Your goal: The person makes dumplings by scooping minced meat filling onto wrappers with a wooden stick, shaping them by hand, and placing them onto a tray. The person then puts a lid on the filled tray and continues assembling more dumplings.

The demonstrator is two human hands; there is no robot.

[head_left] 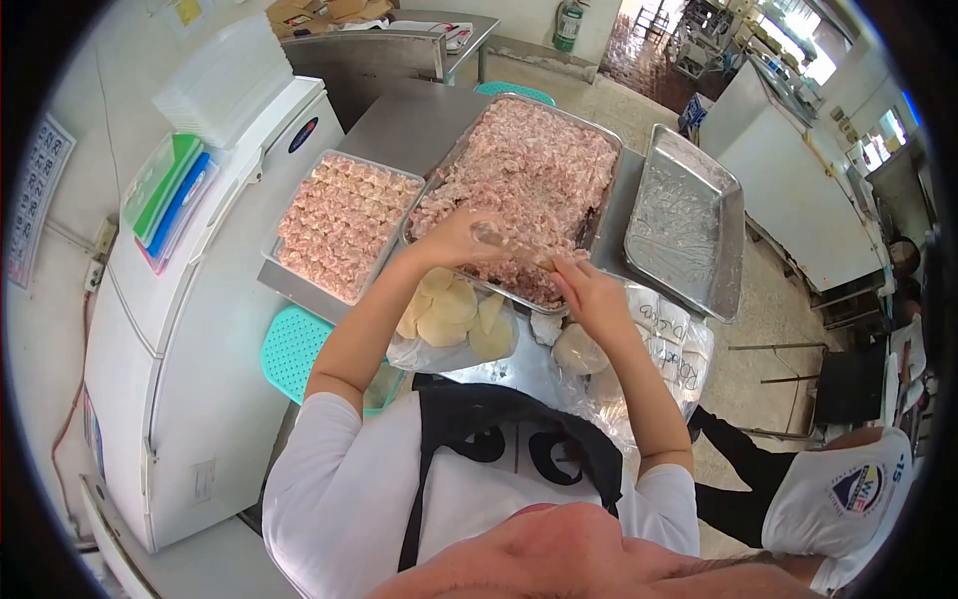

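Over the near edge of a large metal tray (pixel 611 170) heaped with ground meat (pixel 529 150), my two hands come close together. My left hand (pixel 454 240) is closed, its fingers curled round something small that I cannot make out. My right hand (pixel 596 295) pinches a thin, stick-like tool (pixel 544 264) with a tan end, pointing toward the left hand. Just below my left wrist lie round, pale dough wrappers (pixel 446 317) on clear plastic. To the left, a clear plastic tray (pixel 414 187) holds rows of meat-filled dumplings (pixel 339 222).
A metal tray (pixel 679 225) with meat residue stands at right. Plastic-wrapped packs (pixel 674 344) with handwriting lie near my right forearm. A white freezer (pixel 215 299) flanks the left, beside a teal perforated basket (pixel 294 349). Another person (pixel 838 489) is at lower right.
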